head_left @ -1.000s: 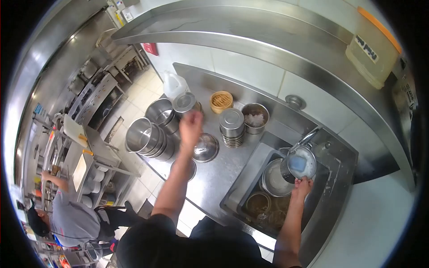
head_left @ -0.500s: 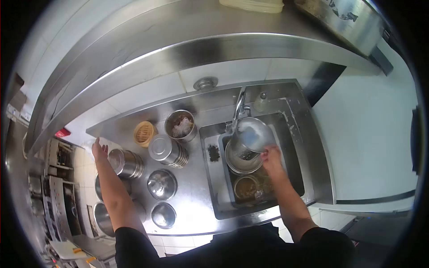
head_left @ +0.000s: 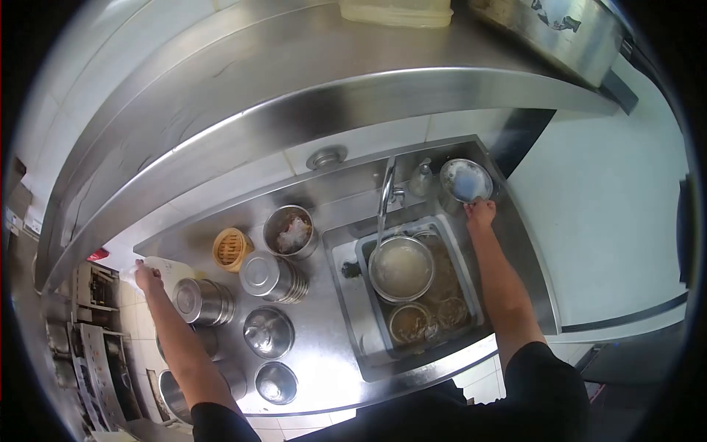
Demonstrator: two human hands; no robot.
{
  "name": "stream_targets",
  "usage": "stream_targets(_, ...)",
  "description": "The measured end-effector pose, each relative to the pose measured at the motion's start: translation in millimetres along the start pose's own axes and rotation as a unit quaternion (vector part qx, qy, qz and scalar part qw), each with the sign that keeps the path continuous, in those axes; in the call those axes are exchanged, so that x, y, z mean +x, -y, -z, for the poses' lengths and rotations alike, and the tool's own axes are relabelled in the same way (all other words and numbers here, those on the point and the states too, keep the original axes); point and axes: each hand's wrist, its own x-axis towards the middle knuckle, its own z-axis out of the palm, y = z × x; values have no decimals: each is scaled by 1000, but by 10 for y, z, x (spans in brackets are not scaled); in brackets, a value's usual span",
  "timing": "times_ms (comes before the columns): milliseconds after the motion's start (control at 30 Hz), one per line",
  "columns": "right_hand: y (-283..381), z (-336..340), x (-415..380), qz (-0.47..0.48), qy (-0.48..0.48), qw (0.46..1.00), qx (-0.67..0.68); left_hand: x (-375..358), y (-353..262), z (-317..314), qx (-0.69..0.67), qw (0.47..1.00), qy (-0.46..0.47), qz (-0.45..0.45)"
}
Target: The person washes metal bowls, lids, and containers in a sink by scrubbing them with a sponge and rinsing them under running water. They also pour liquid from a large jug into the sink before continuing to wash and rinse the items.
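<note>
My left hand (head_left: 148, 275) is at the far left end of the counter, its fingers closed at the top of a whitish plastic jug (head_left: 171, 271). My right hand (head_left: 480, 212) grips the near rim of a metal pot (head_left: 454, 197) at the sink's back right corner. Something pale blue (head_left: 467, 181) shows inside that pot. Water runs from the faucet (head_left: 387, 193) into a metal bowl (head_left: 402, 268) full of cloudy water. The bowl sits in a grey tub (head_left: 473, 303) inside the sink (head_left: 373, 367), beside submerged round containers (head_left: 409, 324).
On the counter stand stacked metal containers (head_left: 268, 275), more lidded ones (head_left: 202, 300), a bamboo steamer (head_left: 231, 249) and a pot with scraps (head_left: 290, 232). Two shiny metal bowls (head_left: 268, 332) lie nearer me. A soap bottle (head_left: 420, 179) stands behind the sink. A steel shelf (head_left: 294, 103) overhangs the back.
My right hand has carried the pot from above the bowl to the sink's back right corner, uncovering the bowl. My left hand has gone from open fingers to closed at the jug.
</note>
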Motion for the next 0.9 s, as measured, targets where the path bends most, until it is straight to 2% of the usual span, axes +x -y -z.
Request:
stream_targets(100, -278, 69, 376, -8, 40, 999, -9, -473, -534, -49, 42, 995, 16, -89)
stream_targets(200, -303, 30, 296, -26, 12, 999, 39, -1112, -1113, -75, 141, 973, 108, -147)
stream_targets(233, -259, 65, 150, 11, -2, 1000, -7, -1355, -1280, -67, 153, 965, 153, -150)
stream_targets(300, -92, 46, -282, 89, -16, 991, -103, -1901, -1533, -99, 166, 955, 178, -171)
stream_targets(400, -80, 71, -1164, 90, 218, 952, -195, -2735, -1824, -125, 201, 943, 164, -209)
stream_targets(467, -95, 75, -1765, 110, 389, 877, -258, -3043, -1904, -55, 214, 940, 160, -213)
stream_targets(533, -19, -59, -2460, 135, 478, 808, -316, -3521, -1992, -15, 202, 944, 179, -189)
stream_targets(600, 251, -238, -3200, 131, 568, 785, -210, -4109, -2043, -5, 192, 943, 202, -181)
stream_targets(667, 684, -419, -3746, 200, 647, 705, -209, -4649, -2080, -4, 200, 941, 239, -134)
stream_targets(733, 933, -471, -4166, 206, 704, 662, -157, -5126, -1963, -47, 190, 937, 283, -77)
stream_targets(800, 1030, -442, -4430, 310, 682, 633, -195, -5534, -1729, -155, 160, 917, 363, -31)
stream_targets(900, 1123, -249, -4277, 452, 557, 620, -317, -5985, -1230, -353, 134, 873, 467, 40)
